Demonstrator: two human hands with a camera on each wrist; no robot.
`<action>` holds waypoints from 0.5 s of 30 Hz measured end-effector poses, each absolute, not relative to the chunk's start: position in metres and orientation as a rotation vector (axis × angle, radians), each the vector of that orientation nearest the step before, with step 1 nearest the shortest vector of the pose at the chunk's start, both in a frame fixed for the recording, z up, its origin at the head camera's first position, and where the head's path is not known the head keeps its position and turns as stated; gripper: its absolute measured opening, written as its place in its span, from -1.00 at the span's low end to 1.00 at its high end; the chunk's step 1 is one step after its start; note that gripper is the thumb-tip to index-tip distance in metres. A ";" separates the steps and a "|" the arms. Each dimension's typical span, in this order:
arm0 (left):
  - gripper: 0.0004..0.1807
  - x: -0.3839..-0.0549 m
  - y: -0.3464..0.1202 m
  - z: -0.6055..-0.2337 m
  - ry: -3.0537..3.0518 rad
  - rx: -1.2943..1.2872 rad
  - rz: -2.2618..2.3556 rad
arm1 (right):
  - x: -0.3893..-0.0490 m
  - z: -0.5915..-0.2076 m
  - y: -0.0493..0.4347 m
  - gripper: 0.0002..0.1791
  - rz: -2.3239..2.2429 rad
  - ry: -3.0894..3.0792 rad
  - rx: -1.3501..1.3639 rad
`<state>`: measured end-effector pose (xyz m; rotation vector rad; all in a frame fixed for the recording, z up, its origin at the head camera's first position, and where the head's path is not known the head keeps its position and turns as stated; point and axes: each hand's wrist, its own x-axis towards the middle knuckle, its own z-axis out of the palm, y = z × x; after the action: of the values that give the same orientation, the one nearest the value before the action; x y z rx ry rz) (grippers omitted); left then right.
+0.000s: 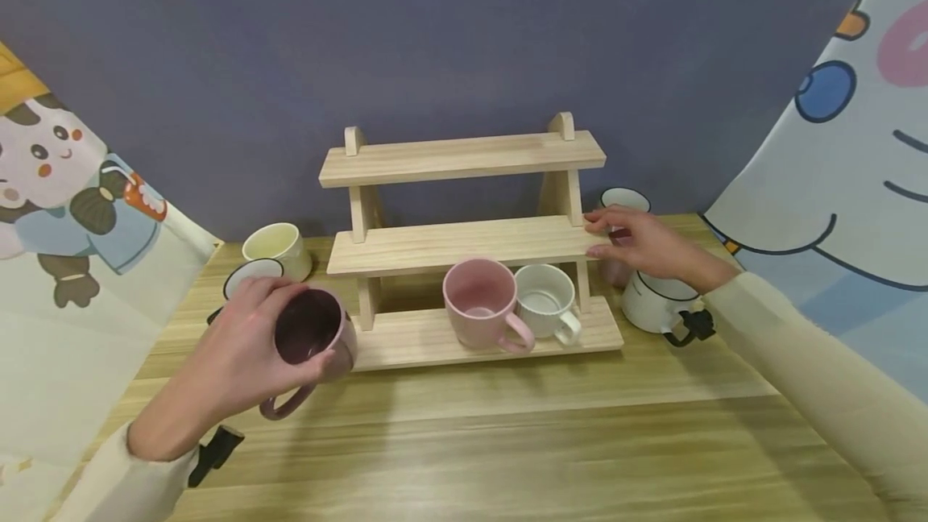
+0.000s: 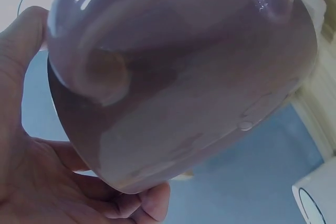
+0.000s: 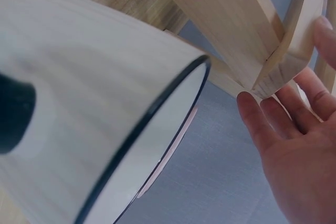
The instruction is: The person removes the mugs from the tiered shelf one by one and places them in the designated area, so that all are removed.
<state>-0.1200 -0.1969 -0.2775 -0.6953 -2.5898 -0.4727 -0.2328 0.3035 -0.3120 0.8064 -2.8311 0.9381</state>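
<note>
My left hand (image 1: 235,349) holds a glossy dark purple mug (image 1: 329,341) by its body, tilted and raised in front of the rack's left end. The mug's handle hangs down toward the front and its inside looks dark. In the left wrist view the mug (image 2: 199,87) fills most of the picture. At the right end of a three-tier wooden rack (image 1: 457,244), my right hand (image 1: 641,240) grips the middle board, thumb at the front edge and fingers farther back. A pink mug (image 1: 474,329) and a white mug (image 1: 540,308) stand side by side on the bottom tier.
Left of the rack are a cream cup (image 1: 297,256) and a partly hidden black-rimmed cup (image 1: 254,268). On the right, a white black-rimmed mug (image 1: 645,304) stands near my right forearm, with another black-rimmed cup (image 1: 625,198) behind. A dark cloth (image 1: 464,39) hangs behind.
</note>
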 end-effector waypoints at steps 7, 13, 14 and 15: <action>-0.25 -0.118 -0.208 -0.278 -2.568 -0.690 -0.466 | -0.234 -0.313 0.305 -0.63 0.940 -2.812 0.828; -0.26 -0.119 -0.225 -0.285 -2.569 -0.660 -0.443 | -0.234 -0.313 0.306 -0.64 0.926 -2.804 0.847; -0.26 -0.118 -0.228 -0.286 -2.575 -0.651 -0.440 | -0.235 -0.314 0.306 -0.64 0.922 -2.802 0.852; -0.26 -0.118 -0.231 -0.288 -2.587 -0.637 -0.436 | -0.235 -0.314 0.306 -0.64 0.919 -2.800 0.854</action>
<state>-0.1180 -0.2312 -0.2879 -0.6368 -2.5865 -0.4359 -0.2347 0.3057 -0.3137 0.8541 -2.8004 0.9188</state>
